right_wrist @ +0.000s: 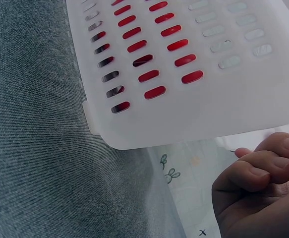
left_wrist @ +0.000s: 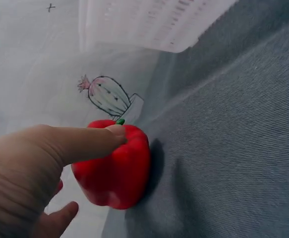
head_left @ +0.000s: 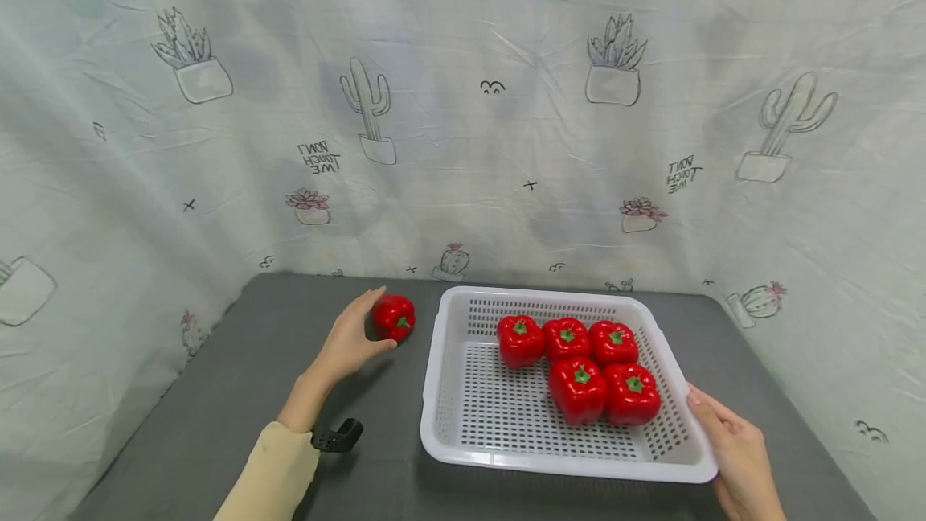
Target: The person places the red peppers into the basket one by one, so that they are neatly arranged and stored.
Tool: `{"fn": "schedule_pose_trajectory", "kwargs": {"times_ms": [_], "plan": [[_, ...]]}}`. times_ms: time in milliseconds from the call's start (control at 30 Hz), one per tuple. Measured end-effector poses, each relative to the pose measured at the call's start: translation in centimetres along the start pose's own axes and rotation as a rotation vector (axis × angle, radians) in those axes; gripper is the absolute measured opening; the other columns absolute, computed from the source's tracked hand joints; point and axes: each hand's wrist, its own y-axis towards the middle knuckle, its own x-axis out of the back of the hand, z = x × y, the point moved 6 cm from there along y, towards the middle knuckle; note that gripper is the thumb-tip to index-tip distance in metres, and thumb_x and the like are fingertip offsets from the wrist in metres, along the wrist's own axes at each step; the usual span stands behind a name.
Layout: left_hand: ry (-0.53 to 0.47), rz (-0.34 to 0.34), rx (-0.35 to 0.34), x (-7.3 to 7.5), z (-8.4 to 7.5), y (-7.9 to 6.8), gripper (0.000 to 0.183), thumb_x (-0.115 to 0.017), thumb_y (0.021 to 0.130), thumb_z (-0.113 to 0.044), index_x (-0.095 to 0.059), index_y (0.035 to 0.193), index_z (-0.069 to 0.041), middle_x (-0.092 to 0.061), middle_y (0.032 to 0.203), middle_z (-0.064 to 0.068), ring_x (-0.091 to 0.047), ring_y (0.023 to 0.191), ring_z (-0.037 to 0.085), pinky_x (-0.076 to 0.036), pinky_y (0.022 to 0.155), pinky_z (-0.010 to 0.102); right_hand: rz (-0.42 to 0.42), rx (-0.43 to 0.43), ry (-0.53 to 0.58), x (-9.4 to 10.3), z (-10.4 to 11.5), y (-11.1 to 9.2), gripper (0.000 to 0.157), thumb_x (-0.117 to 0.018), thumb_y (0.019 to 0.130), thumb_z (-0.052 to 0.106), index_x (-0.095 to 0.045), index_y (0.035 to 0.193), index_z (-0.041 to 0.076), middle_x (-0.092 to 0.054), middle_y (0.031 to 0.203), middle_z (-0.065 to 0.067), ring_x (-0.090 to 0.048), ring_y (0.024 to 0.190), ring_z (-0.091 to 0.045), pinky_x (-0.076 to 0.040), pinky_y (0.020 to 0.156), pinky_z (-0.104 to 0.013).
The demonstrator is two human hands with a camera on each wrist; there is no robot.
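Observation:
A red bell pepper (head_left: 394, 317) with a green stem lies on the grey table, left of a white plastic basket (head_left: 463, 457). My left hand (head_left: 354, 340) curves around this pepper with thumb and fingers spread. In the left wrist view, the thumb crosses in front of the pepper (left_wrist: 119, 173), and a fingertip shows apart from it lower left. At the basket's right side, my right hand (head_left: 741, 449) holds the rim, thumb along it. The right wrist view shows curled fingers (right_wrist: 256, 173) beside the basket's slotted wall (right_wrist: 208, 109); the rim contact is cut off.
Several red bell peppers (head_left: 579, 388) sit in the right half of the basket, stems up. The dark grey tabletop (head_left: 217, 408) extends to both sides. A white curtain (head_left: 463, 127) with cactus drawings hangs behind and around the table.

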Motion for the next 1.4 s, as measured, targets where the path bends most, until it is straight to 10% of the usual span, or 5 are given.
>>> {"fn": "schedule_pose_trajectory", "kwargs": {"times_ms": [500, 933, 1400], "plan": [[-0.028, 0.168, 0.017, -1.2, 1.2, 1.4, 0.1, -0.089, 0.07, -0.003, -0.034, 0.153, -0.009, -0.025, 0.156, 0.024, -0.032, 0.137, 0.043, -0.037, 0.1, 0.062, -0.008, 0.004, -0.011, -0.4, 0.2, -0.1, 0.031, -0.068, 0.091, 0.043, -0.07, 0.12, 0.033, -0.067, 0.094, 0.019, -0.067, 0.085, -0.009, -0.058, 0.067, -0.037], [0.014, 0.115, -0.025, -1.4, 1.9, 1.9, 0.091, -0.088, 0.065, 0.005, -0.044, 0.145, 0.0, -0.044, 0.146, 0.02, -0.037, 0.133, 0.041, -0.036, 0.103, 0.059, -0.029, -0.015, -0.02, -0.4, 0.1, -0.2, 0.031, -0.069, 0.09, 0.046, -0.07, 0.119, 0.033, -0.067, 0.093, 0.019, -0.067, 0.085, -0.009, -0.058, 0.068, -0.037], [0.04, 0.073, 0.045, -0.8, 1.5, 1.1, 0.079, -0.084, 0.078, -0.033, -0.048, 0.143, -0.007, -0.051, 0.138, 0.016, -0.047, 0.122, 0.038, -0.051, 0.089, 0.053, -0.052, -0.04, -0.042, -0.3, 0.2, -0.3, 0.059, -0.069, 0.089, 0.049, -0.059, 0.138, 0.018, -0.066, 0.094, 0.019, -0.067, 0.086, -0.008, -0.058, 0.07, -0.037]]}}
